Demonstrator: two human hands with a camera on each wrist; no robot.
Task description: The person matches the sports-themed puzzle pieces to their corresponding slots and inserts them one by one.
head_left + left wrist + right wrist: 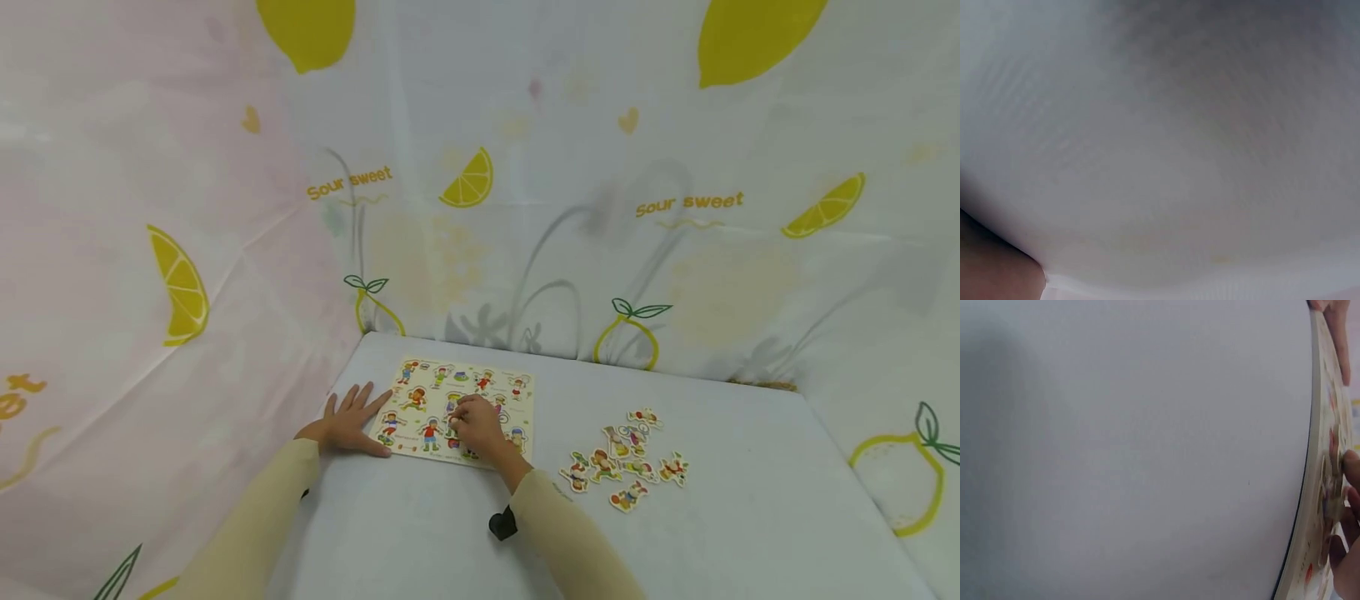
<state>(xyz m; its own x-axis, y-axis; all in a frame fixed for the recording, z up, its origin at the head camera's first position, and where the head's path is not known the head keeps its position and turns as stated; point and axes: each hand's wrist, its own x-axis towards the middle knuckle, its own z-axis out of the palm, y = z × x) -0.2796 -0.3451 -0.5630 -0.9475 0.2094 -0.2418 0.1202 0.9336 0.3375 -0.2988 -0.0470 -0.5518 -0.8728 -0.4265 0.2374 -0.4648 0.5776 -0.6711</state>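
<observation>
A cream puzzle board (420, 421) printed with cartoon children lies flat on the white table. My left hand (350, 421) is spread out at the board's left side, with fingertips and thumb right at its edge. Over the board's lower middle, my right hand (480, 427) has its fingers curled and pinches a puzzle piece (1330, 503). In the right wrist view that piece stands tilted close over the board, its picture mostly hidden by the fingers. Only a bit of skin shows in the left wrist view's lower left corner.
Several loose puzzle pieces (606, 465) shaped like cartoon figures lie to the right of the board, some overlapping. The white table (720, 517) meets a lemon-print cloth (525, 275) at the back and left.
</observation>
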